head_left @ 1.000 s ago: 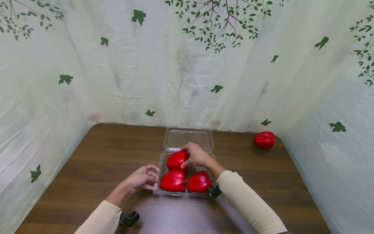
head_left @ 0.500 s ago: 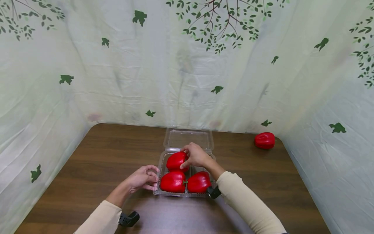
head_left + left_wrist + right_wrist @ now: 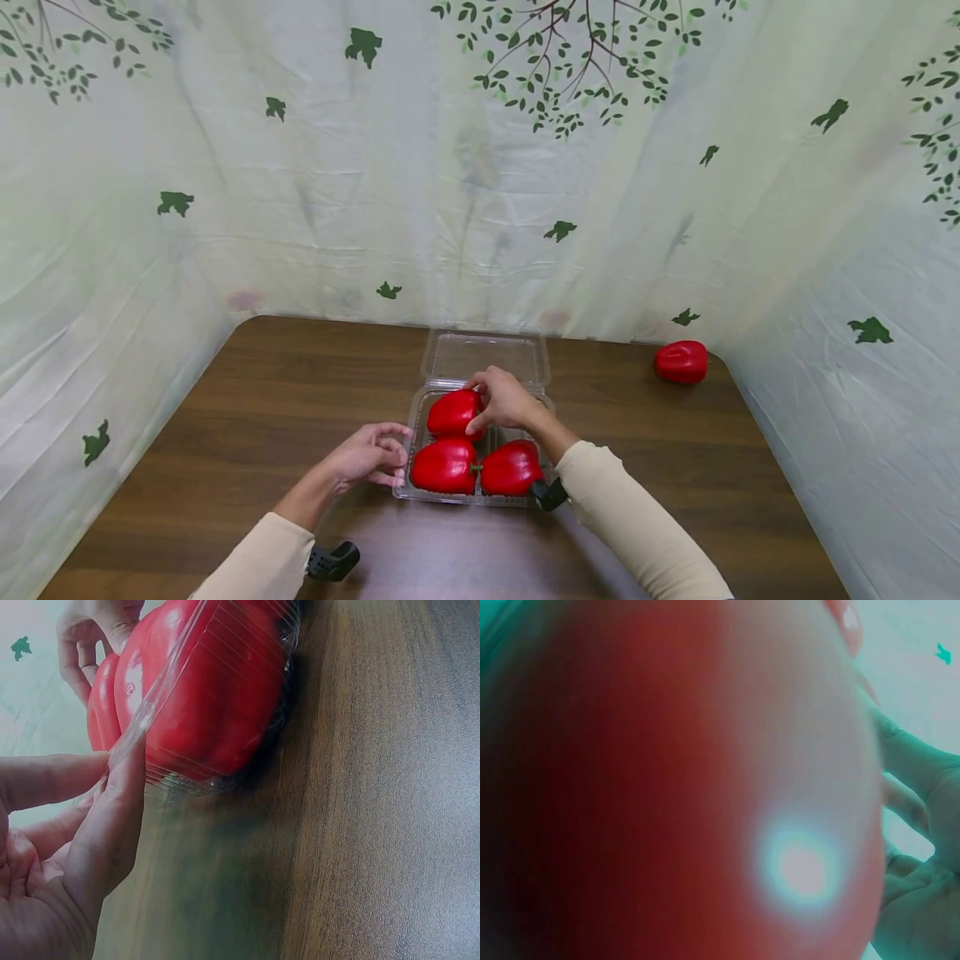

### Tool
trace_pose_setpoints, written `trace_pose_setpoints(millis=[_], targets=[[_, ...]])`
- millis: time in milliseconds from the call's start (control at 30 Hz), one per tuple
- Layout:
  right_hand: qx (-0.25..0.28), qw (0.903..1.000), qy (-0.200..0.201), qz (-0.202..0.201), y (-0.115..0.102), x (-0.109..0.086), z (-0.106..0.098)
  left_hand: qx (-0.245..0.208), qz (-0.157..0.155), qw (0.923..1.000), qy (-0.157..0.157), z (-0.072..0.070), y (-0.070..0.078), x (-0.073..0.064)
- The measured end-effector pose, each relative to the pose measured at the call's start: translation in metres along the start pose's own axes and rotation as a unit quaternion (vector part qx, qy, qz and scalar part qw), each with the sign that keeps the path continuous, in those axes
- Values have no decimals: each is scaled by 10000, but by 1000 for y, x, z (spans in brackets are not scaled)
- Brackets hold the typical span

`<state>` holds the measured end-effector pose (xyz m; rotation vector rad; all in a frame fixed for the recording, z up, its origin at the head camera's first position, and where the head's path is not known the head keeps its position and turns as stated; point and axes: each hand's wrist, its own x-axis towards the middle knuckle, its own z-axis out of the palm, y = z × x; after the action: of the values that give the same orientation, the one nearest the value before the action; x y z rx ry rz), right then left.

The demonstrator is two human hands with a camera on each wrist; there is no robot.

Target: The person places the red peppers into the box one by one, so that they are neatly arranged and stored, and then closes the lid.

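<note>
A clear plastic clamshell container [image 3: 489, 499] lies with its lid [image 3: 486, 358] folded back at the middle of the table. Three red bell peppers sit in it: a near left one [image 3: 442, 467], a near right one [image 3: 512, 468] and a back left one [image 3: 452, 413]. My right hand [image 3: 508, 398] grips the back left pepper from above, thumb on the near side. At the container's left rim, my left hand [image 3: 363, 457] pinches the plastic edge between thumb and fingers, as the left wrist view shows. One blurred pepper [image 3: 667, 787] fills most of the right wrist view.
Another red bell pepper [image 3: 681, 362] lies near the table's back right corner. The brown wooden table [image 3: 300, 375] is enclosed at the back and sides by a pale curtain [image 3: 315, 208] with leaf prints. Dark straps [image 3: 333, 562] are on both wrists.
The head view shifts very slightly. Both hands, the peppers and the container stay essentially in place.
</note>
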<state>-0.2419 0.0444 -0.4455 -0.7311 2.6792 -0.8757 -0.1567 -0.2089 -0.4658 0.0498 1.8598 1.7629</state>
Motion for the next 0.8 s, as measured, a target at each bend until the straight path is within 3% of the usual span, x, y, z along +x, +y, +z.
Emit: trace_pose_setpoints(millis=[567, 800], targets=[[22, 9999, 108, -15, 1, -1, 3, 256, -10, 9990, 371, 2, 1, 2], [477, 9987, -163, 83, 1, -3, 1, 316, -22, 9987, 399, 2, 1, 0]])
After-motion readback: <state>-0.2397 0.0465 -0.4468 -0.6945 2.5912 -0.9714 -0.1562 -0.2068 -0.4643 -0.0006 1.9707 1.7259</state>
